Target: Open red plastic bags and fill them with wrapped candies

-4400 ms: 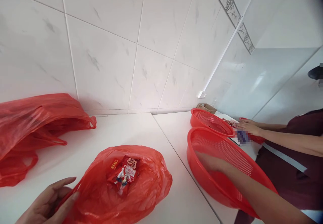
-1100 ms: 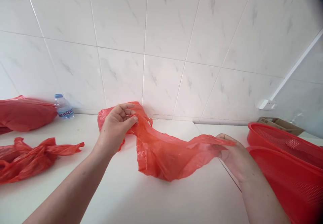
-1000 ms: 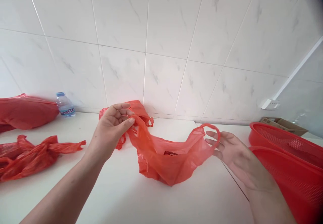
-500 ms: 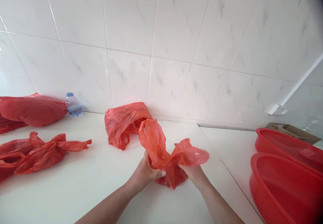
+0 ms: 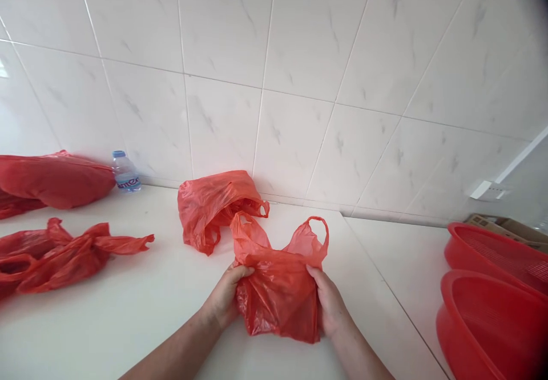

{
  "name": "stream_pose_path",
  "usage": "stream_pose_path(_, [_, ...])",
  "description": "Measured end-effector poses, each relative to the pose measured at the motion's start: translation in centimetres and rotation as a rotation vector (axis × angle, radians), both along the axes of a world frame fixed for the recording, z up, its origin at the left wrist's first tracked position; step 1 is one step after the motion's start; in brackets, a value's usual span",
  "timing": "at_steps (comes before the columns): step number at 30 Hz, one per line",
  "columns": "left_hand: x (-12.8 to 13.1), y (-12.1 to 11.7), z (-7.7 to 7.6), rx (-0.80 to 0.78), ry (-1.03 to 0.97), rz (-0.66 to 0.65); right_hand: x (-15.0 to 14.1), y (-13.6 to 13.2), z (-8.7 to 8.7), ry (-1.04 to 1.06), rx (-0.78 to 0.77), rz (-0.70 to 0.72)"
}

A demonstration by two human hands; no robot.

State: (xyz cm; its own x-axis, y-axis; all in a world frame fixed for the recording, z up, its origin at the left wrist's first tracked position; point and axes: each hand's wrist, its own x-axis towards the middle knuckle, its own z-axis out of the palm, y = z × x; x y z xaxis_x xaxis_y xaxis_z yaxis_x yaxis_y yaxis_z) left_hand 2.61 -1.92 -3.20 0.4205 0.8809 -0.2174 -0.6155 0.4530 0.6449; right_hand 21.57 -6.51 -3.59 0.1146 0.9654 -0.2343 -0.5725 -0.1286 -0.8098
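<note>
A red plastic bag (image 5: 280, 294) is spread between my two hands above the white table, its two handle loops pointing up and away from me. My left hand (image 5: 229, 294) grips its left side, with the thumb lying over the front. On the right side, my right hand (image 5: 329, 300) holds it the same way, thumb in front and fingers hidden behind. Just beyond, a second red plastic bag (image 5: 218, 206) lies crumpled against the tiled wall.
To the left lie a knotted red bag (image 5: 72, 257) and a full red bag (image 5: 60, 180), beside a small water bottle (image 5: 126, 172). Two red plastic baskets (image 5: 483, 311) stand at the right, with a cardboard box (image 5: 514, 229) behind. A wall (image 5: 299, 83) closes off the back.
The bag in my hands has gone from bunched and twisted to spread flat, its handles now upright. Both hands have moved to its sides. The view has shifted slightly.
</note>
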Motion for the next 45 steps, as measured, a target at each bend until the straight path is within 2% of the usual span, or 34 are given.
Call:
stream_pose_path(5, [0.1, -0.6, 0.7, -0.012, -0.077, -0.021, -0.8, -0.2, 2.2, 0.047, 0.120, 0.093])
stream_pose_path(8, [-0.1, -0.7, 1.3, 0.048, -0.112, -0.083, -0.5, 0.6, 3.1, 0.108, 0.089, 0.087])
stream_pose_path(12, [-0.5, -0.8, 2.1, 0.224, -0.037, -0.135, -0.8, 1.8, 2.6, 0.193, 0.041, 0.041])
stream_pose_path(15, [-0.4, -0.9, 2.1, 0.281, 0.090, -0.164, -1.4, 1.7, 1.8, 0.148, 0.072, 0.032])
stream_pose_path(17, [-0.1, -0.8, 1.8, 0.233, 0.118, -0.165, -1.5, 1.2, 1.6, 0.095, 0.135, 0.102])
stream_pose_path(19, [0.2, -0.7, 1.4, 0.146, 0.096, -0.106, -1.3, 0.7, 1.8, 0.046, 0.223, 0.230])
stream_pose_path(22, [0.2, -0.3, 1.0, 0.058, 0.051, 0.008, -1.0, 0.1, 2.8, -0.017, 0.371, 0.399])
stream_pose_path(24, [0.0, -0.1, 0.9, 0.036, 0.031, 0.018, -0.9, 0.1, 3.6, -0.063, 0.417, 0.456])
stream_pose_path(27, [-0.2, 0.0, 0.9, 0.012, -0.008, -0.004, -1.0, 0.2, 4.3, -0.172, 0.337, 0.488])
stream_pose_path(30, [-0.1, 0.0, 0.9, -0.025, -0.080, -0.030, -1.0, 0.4, 4.1, -0.180, 0.205, 0.378])
stream_pose_path(34, [0.1, 0.0, 1.2, -0.049, -0.214, -0.065, -0.9, 0.9, 3.2, 0.173, 0.057, 0.184])
stream_pose_path(37, [0.2, -0.1, 1.2, -0.048, -0.244, -0.085, -1.1, 1.0, 2.7, 0.337, -0.051, 0.199])
stream_pose_path(39, [0.1, -0.2, 1.0, -0.038, -0.233, -0.090, -1.5, 0.7, 2.7, 0.354, -0.045, 0.303])
stream_pose_path(41, [0.0, -0.3, 0.7, -0.027, -0.158, -0.085, -1.9, 0.4, 2.9, 0.323, 0.035, 0.375])
stream_pose_path(43, [0.0, -0.2, 0.5, -0.026, -0.073, -0.089, -2.2, 0.0, 3.2, 0.245, 0.141, 0.388])
stream_pose_path(45, [0.0, -0.1, 0.4, -0.031, -0.076, -0.084, -2.4, -0.2, 3.4, 0.141, 0.204, 0.382])
